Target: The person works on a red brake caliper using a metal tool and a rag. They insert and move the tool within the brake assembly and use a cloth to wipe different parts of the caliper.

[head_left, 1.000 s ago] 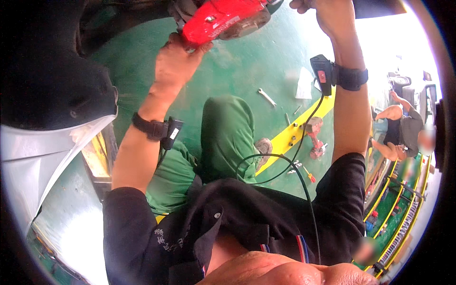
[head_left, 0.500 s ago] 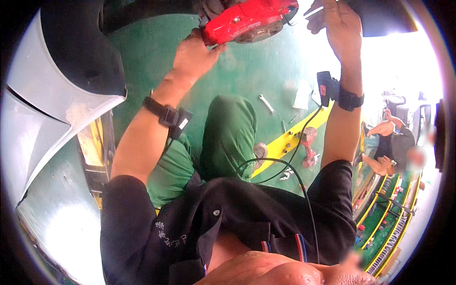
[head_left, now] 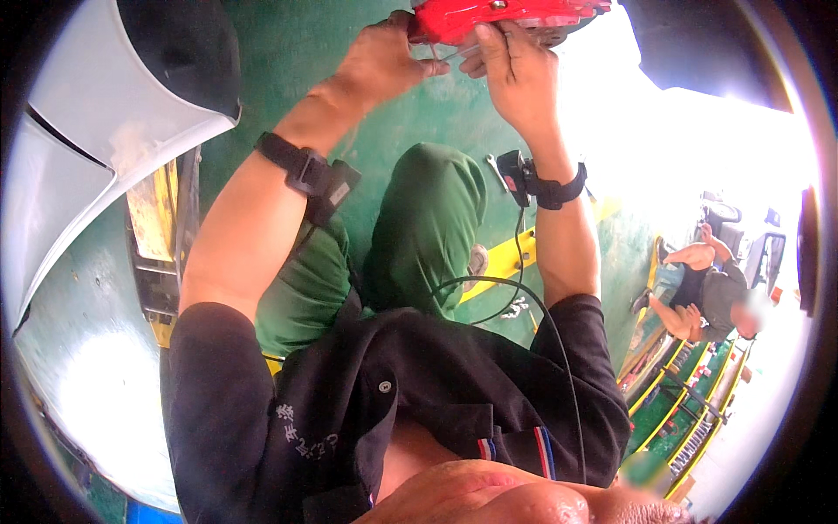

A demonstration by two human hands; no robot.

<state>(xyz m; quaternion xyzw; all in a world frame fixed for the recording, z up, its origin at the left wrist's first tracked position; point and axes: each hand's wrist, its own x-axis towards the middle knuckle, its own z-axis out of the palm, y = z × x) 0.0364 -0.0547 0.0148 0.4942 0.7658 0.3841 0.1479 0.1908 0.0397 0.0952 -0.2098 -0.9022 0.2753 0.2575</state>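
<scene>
A red brake caliper [head_left: 515, 12] sits at the top edge of the view, cut off by it. At its left end is my left hand [head_left: 384, 63], with the fingers curled round the caliper's edge and the thumb lower down. My right hand [head_left: 522, 80] is under the caliper's middle, fingers bent and pinched together. A thin, pale rod-like piece [head_left: 457, 56] runs between the right fingertips and the left thumb; its ends are hidden. Each wrist carries a black strap with a small box.
A grey-white car body panel [head_left: 87, 113] stands at the left. On the green floor lie a wrench [head_left: 495, 169] and a yellow beam [head_left: 502, 269], partly behind my right arm. A black cable [head_left: 559, 349] crosses my chest. Another person [head_left: 711, 288] sits at the right near yellow-edged racks [head_left: 690, 410].
My right hand has moved left and down from beside the caliper to its underside, bringing the thin piece. My left hand has shifted right and slightly up. The whole view has shifted.
</scene>
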